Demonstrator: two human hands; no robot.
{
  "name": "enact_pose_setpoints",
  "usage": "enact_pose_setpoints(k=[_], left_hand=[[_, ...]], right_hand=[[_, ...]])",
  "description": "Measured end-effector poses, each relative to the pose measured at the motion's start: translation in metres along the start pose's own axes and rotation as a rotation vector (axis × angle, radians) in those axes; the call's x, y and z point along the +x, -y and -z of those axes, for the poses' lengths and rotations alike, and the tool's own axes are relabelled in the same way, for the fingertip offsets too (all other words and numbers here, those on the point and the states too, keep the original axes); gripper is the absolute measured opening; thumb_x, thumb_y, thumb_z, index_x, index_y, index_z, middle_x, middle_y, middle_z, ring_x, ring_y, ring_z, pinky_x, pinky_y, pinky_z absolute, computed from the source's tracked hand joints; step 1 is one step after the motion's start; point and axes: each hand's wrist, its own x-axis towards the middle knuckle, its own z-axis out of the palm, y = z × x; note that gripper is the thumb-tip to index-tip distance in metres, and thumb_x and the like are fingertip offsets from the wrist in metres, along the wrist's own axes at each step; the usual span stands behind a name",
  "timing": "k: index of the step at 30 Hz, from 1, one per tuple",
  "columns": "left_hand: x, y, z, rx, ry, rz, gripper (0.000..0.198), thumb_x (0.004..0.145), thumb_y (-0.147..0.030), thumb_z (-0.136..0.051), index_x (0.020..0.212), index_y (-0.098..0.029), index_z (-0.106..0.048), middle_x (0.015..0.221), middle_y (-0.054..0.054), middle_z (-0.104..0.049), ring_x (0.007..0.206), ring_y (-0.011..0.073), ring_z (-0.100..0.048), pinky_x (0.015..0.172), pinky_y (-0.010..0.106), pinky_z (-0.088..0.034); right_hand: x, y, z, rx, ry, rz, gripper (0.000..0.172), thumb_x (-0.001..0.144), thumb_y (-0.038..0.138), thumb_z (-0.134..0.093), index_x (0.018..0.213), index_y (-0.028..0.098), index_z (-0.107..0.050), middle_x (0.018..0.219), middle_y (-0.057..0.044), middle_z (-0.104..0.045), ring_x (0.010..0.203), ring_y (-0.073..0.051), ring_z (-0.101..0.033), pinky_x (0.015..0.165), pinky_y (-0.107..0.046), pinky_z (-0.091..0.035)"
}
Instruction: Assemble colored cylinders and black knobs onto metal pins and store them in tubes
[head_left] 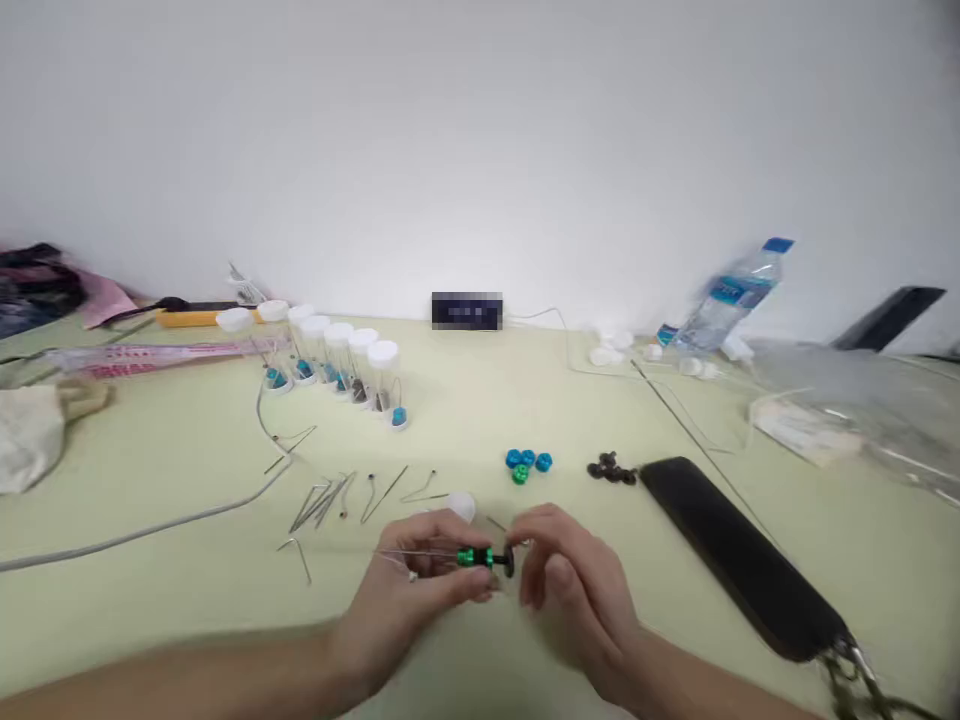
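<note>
My left hand (416, 585) pinches a thin metal wire (420, 553) that carries a green nut (474, 557). Against the right end of that nut sits a small black washer (508, 562), with the fingertips of my right hand (574, 580) closed on it. Both hands hover low over the pale green table (187, 470), near its front edge. Just beyond them lie three blue nuts and a green one (527, 464) and a little heap of black washers (611, 468). Loose bent wires (330, 498) lie to the left.
A row of clear vials with white caps (337, 365) stands at the back left. A black case (739, 555) lies to the right, a water bottle (731, 295) behind it. Clear plastic bags (847, 400) fill the far right; a grey cable (150, 520) crosses the left.
</note>
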Motion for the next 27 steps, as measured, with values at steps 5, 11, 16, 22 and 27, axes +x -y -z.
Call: enact_pose_setpoints(k=[5, 11, 16, 22, 27], left_hand=[[0.0006, 0.0017, -0.0003, -0.007, 0.011, -0.006, 0.017, 0.068, -0.016, -0.079, 0.082, -0.019, -0.071, 0.077, 0.001, -0.073, 0.070, 0.0118, -0.067, 0.068, 0.020, -0.052], [0.0019, 0.0014, -0.0002, -0.026, 0.045, -0.007, 0.017, 0.068, -0.015, -0.078, 0.083, -0.018, -0.070, 0.074, 0.002, -0.074, 0.070, 0.0124, -0.067, 0.068, 0.021, -0.052], [0.0024, 0.0014, -0.0001, -0.018, 0.036, -0.002, 0.017, 0.068, -0.015, -0.079, 0.083, -0.018, -0.070, 0.074, 0.002, -0.074, 0.069, 0.0118, -0.067, 0.068, 0.021, -0.052], [0.0032, 0.0016, -0.0006, -0.039, 0.036, -0.005, 0.016, 0.068, -0.014, -0.078, 0.081, -0.019, -0.071, 0.074, 0.001, -0.074, 0.069, 0.0114, -0.068, 0.068, 0.020, -0.052], [0.0022, 0.0015, -0.0005, -0.031, 0.043, -0.007, 0.017, 0.067, -0.015, -0.079, 0.081, -0.018, -0.071, 0.073, 0.001, -0.074, 0.068, 0.0117, -0.067, 0.067, 0.021, -0.052]], right_hand=[[0.0009, -0.0028, 0.0003, -0.028, -0.005, -0.001, 0.031, 0.099, 0.033, -0.030, 0.108, 0.022, -0.058, 0.071, -0.001, -0.055, 0.061, -0.014, -0.054, 0.062, -0.029, -0.043], [-0.0002, -0.0005, 0.0008, -0.044, 0.014, -0.010, 0.032, 0.099, 0.032, -0.030, 0.105, 0.021, -0.060, 0.069, -0.001, -0.056, 0.061, -0.014, -0.054, 0.061, -0.027, -0.042], [0.0006, -0.0009, 0.0008, -0.030, 0.005, -0.007, 0.032, 0.099, 0.032, -0.030, 0.104, 0.021, -0.060, 0.072, -0.002, -0.056, 0.060, -0.013, -0.054, 0.060, -0.027, -0.043], [0.0005, -0.0033, 0.0000, 0.012, -0.016, -0.091, 0.033, 0.099, 0.033, -0.030, 0.101, 0.019, -0.060, 0.076, -0.004, -0.059, 0.056, -0.012, -0.054, 0.057, -0.026, -0.043], [0.0013, -0.0036, 0.0000, -0.004, -0.003, -0.043, 0.035, 0.099, 0.032, -0.030, 0.100, 0.019, -0.062, 0.076, -0.004, -0.058, 0.059, -0.012, -0.054, 0.057, -0.026, -0.044]])
